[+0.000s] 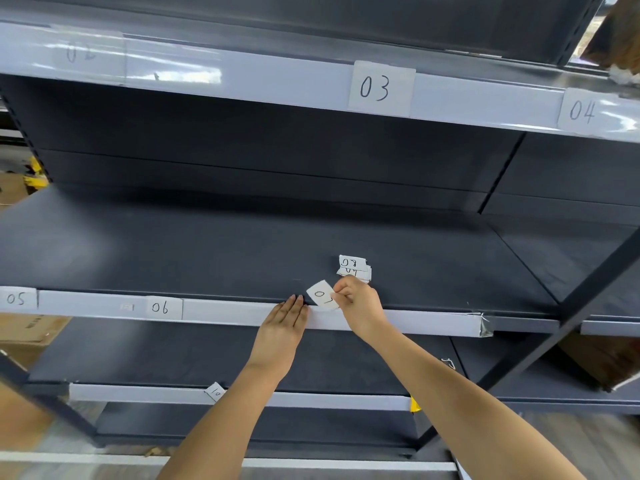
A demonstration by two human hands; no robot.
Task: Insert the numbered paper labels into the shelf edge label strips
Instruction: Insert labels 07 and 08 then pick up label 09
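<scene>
My right hand (360,303) pinches a white paper label marked 07 (322,295), tilted, at the top edge of the middle shelf's label strip (433,323). Just left of it, my left hand (285,325) lies flat with straight fingers pressed against that strip. A small stack of further labels (354,268), with 08 on top, rests on the shelf behind my right hand. Labels 05 (16,298) and 06 (161,307) sit in the same strip to the left. Labels 03 (379,88) and 04 (583,111) sit in the upper strip.
The dark grey shelf board (207,244) stretches behind the strip. A lower strip (311,400) carries a crooked label marked 10 (215,391). A slanted dark upright (561,313) runs down the right side. Cardboard boxes (24,332) stand at the left.
</scene>
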